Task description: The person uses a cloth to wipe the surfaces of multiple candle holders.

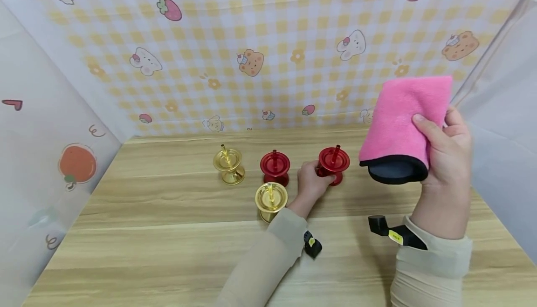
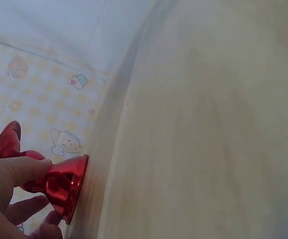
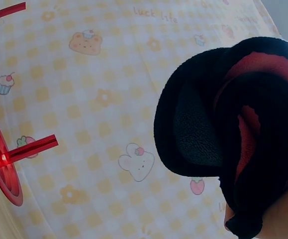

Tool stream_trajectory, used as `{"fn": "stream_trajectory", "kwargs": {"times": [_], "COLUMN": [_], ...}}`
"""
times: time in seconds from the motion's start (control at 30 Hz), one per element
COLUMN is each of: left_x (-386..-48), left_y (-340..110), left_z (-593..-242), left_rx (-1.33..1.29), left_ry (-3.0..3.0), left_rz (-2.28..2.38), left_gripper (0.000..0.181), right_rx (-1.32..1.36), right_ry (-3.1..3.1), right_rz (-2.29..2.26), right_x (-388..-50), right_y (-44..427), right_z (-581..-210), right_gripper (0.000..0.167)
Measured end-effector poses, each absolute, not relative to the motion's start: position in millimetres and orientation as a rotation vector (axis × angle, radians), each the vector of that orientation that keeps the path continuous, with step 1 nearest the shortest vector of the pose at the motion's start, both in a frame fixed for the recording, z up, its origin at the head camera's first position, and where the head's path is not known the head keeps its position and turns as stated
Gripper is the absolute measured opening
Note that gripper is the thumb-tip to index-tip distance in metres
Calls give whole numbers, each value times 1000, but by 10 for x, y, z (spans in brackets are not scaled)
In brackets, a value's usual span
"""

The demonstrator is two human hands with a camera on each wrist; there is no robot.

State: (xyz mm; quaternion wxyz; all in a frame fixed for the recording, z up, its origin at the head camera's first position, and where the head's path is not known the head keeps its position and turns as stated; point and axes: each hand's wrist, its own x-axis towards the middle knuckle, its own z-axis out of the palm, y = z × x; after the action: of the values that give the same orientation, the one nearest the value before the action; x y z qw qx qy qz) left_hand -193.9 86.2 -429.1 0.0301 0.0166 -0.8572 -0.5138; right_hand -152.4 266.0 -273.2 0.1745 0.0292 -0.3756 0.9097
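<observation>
My left hand (image 1: 312, 183) grips the stem of a red metal candle holder (image 1: 334, 159), which stands upright on the table; in the left wrist view the thumb and fingers wrap the waist of this red holder (image 2: 66, 181). My right hand (image 1: 449, 148) holds up a folded pink cloth (image 1: 407, 116) with black edging and a dark grey inner side, thumb across its front. In the right wrist view the cloth's folded layers (image 3: 198, 134) show at the right, well above the table and apart from the red holder (image 3: 4, 164).
Left of the held one stands another red holder (image 1: 275, 163). Two gold holders stand near it, one (image 1: 228, 162) at the back left and one (image 1: 271, 198) in front, close to my left sleeve. A checked cloth backdrop (image 1: 293, 83) rises behind the wooden table (image 1: 168, 251).
</observation>
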Motion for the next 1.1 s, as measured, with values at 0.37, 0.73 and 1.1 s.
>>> {"fn": "stream_trajectory", "kwargs": {"times": [0.37, 0.73, 1.1], "left_x": [-1946, -1859, -1729], "left_y": [895, 868, 844], "left_z": [-4250, -4218, -3931], "left_rx": [146, 107, -112], "left_ry": [-2716, -2683, -2640], "left_rz": [-1526, -1656, -1710], "left_gripper": [37, 30, 33], "right_rx": [23, 5, 89], "right_ry": [-1229, -1472, -1649], "right_rz": [2535, 2449, 2163], "right_x": [-1582, -1653, -1645], "right_y": [2640, 2705, 2767], "right_z": [-2785, -2861, -2894], "right_gripper": [38, 34, 40]}}
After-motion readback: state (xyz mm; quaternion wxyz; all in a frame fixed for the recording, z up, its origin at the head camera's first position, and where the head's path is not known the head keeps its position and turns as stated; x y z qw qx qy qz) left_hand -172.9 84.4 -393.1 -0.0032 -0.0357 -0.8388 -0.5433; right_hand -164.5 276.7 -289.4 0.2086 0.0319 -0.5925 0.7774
